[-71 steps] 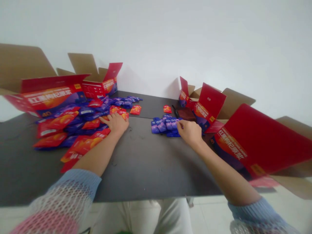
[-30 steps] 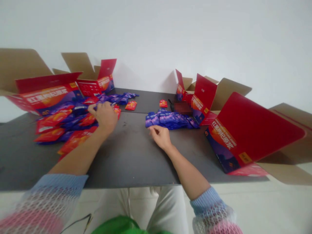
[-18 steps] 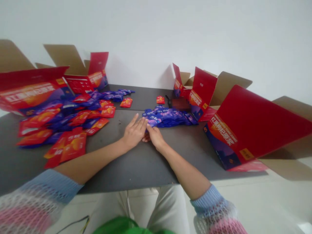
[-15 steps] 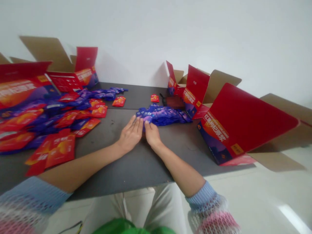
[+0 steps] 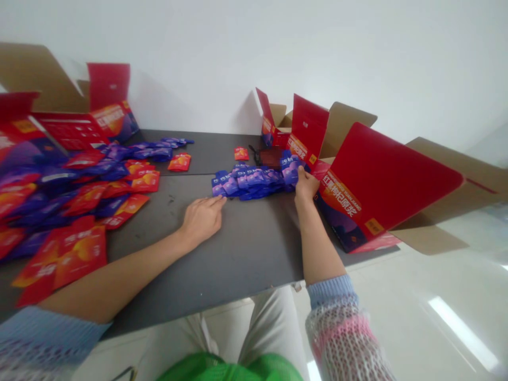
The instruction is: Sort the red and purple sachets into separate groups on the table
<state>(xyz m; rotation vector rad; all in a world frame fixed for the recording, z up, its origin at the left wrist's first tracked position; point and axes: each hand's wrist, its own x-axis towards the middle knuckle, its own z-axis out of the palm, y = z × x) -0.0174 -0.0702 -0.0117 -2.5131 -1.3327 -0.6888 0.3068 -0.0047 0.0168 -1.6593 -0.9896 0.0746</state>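
A long row of purple sachets [image 5: 246,181] lies across the dark table top [image 5: 238,259]. My right hand [image 5: 306,185] is at the row's right end, pinching a purple sachet [image 5: 290,169] close to a red carton. My left hand [image 5: 202,219] rests flat on the table, holding nothing, its fingertips close to the row's left end. A heap of red and purple sachets [image 5: 79,254] spreads over the table's left side, left of my left hand.
Open red cartons with brown flaps stand at both back corners, the largest [image 5: 357,185] right of my right hand. A small red sachet [image 5: 241,153] and a dark flat object [image 5: 270,157] lie behind the row. A green item [image 5: 230,369] sits on my lap.
My right hand has moved right from beside my left hand to the row's far end and pinches a sachet there. My left hand has slid left, and the whole view has shifted left.
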